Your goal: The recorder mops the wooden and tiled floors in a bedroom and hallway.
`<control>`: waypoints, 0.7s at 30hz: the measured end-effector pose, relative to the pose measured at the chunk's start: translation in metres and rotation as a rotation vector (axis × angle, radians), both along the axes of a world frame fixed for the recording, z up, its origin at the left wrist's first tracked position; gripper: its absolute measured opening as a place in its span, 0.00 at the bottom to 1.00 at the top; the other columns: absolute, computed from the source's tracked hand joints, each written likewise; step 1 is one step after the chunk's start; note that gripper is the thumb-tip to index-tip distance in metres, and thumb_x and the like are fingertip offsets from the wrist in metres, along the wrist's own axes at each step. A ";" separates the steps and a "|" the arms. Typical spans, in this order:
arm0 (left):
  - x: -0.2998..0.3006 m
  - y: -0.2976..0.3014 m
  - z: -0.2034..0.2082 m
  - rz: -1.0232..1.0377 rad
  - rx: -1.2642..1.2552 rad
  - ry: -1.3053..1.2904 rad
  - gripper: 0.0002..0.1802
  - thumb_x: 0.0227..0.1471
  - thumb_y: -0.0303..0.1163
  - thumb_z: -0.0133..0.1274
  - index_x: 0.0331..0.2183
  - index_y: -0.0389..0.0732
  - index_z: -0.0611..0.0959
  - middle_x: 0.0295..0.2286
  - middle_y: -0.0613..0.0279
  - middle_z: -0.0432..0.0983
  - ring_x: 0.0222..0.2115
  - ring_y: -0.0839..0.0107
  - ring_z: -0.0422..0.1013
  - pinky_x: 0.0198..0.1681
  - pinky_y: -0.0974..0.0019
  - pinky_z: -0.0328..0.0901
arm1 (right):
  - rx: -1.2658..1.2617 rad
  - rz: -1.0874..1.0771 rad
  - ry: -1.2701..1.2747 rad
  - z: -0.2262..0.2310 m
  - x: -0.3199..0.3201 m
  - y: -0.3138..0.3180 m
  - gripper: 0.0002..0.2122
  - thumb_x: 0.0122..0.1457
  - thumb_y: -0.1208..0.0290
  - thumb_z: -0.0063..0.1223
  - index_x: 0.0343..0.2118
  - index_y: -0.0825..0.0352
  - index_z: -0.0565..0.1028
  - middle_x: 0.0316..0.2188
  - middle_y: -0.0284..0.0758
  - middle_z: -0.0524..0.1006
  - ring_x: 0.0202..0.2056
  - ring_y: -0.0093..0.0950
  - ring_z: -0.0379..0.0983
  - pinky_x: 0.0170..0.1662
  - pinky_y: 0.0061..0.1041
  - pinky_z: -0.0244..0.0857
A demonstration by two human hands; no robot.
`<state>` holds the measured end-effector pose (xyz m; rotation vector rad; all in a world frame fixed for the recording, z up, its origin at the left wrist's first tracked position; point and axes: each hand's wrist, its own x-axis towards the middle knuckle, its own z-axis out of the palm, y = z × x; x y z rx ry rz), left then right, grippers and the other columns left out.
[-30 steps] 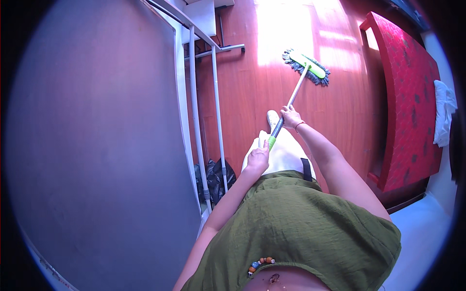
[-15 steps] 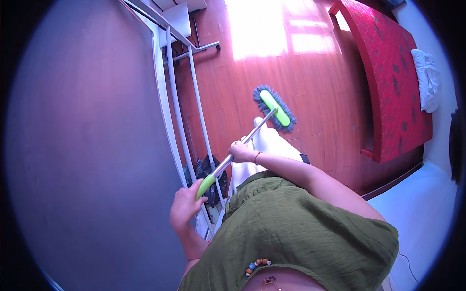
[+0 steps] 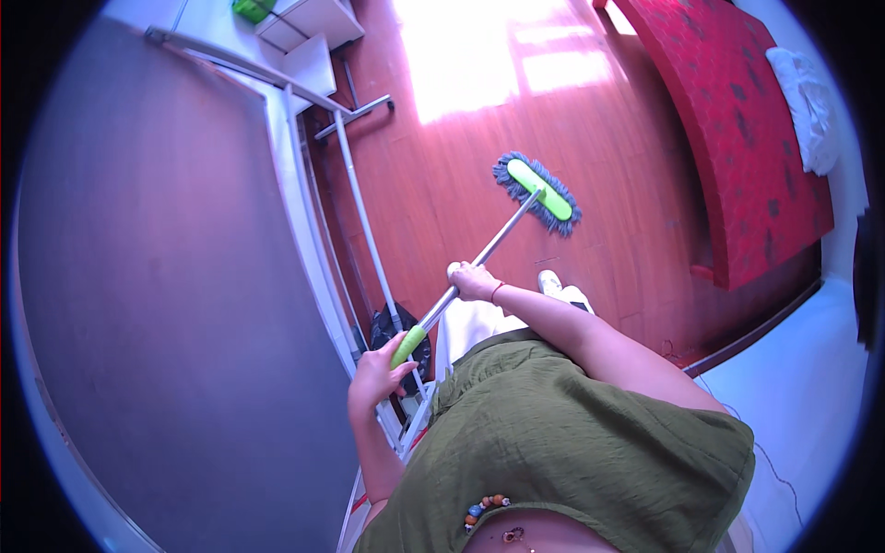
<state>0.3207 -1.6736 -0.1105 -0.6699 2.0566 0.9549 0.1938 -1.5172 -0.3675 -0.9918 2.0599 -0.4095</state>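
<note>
A dust mop (image 3: pixel 505 232) slants away from me across the floor, both hands on its pole. My left hand (image 3: pixel 378 372) is closed round the green grip at the near end. Farther along, my right hand (image 3: pixel 474 282) wraps the silver metal shaft, with a red string round its wrist. The mop head (image 3: pixel 542 192) has a bright green plate and a grey shaggy fringe. It lies flat on the reddish wooden floor (image 3: pixel 442 175), beyond my feet.
A dark panel in a white frame (image 3: pixel 175 276) fills the left side, with white metal legs (image 3: pixel 361 203). Behind these sits a black plastic bag (image 3: pixel 387 324). A red bed-like platform (image 3: pixel 737 138) with white folded cloth (image 3: pixel 800 111) stands at right. A white shoe (image 3: pixel 550 280) shows below the mop head.
The mop head has shifted slightly right and away from me. Both hands have moved a little right with the pole, still gripping it. My feet have changed position.
</note>
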 end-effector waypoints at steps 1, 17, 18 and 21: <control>-0.019 0.024 -0.007 -0.023 0.018 0.028 0.34 0.43 0.36 0.60 0.53 0.45 0.68 0.25 0.49 0.77 0.18 0.63 0.76 0.27 0.61 0.70 | 0.044 -0.026 0.012 0.003 -0.021 0.028 0.06 0.45 0.69 0.55 0.28 0.62 0.76 0.31 0.36 0.74 0.42 0.35 0.69 0.38 0.38 0.69; -0.159 0.252 -0.069 -0.663 -0.104 0.123 0.36 0.48 0.35 0.54 0.57 0.45 0.59 0.27 0.43 0.76 0.27 0.53 0.75 0.36 0.54 0.68 | 0.246 -0.295 0.040 -0.013 -0.132 0.290 0.12 0.44 0.60 0.60 0.30 0.60 0.79 0.35 0.34 0.75 0.45 0.32 0.68 0.42 0.34 0.70; -0.157 0.241 -0.055 -0.668 -0.092 0.095 0.36 0.47 0.35 0.55 0.57 0.47 0.60 0.26 0.44 0.76 0.23 0.56 0.75 0.33 0.56 0.69 | 0.189 -0.264 -0.033 -0.012 -0.120 0.288 0.12 0.42 0.59 0.61 0.29 0.60 0.79 0.32 0.35 0.76 0.44 0.34 0.68 0.41 0.35 0.70; -0.172 0.210 0.024 -0.588 -0.070 -0.109 0.34 0.44 0.32 0.57 0.55 0.53 0.65 0.25 0.51 0.78 0.19 0.63 0.75 0.29 0.60 0.70 | 0.057 -0.179 -0.217 -0.003 -0.093 0.257 0.16 0.37 0.57 0.63 0.28 0.60 0.80 0.26 0.39 0.78 0.29 0.37 0.76 0.35 0.33 0.70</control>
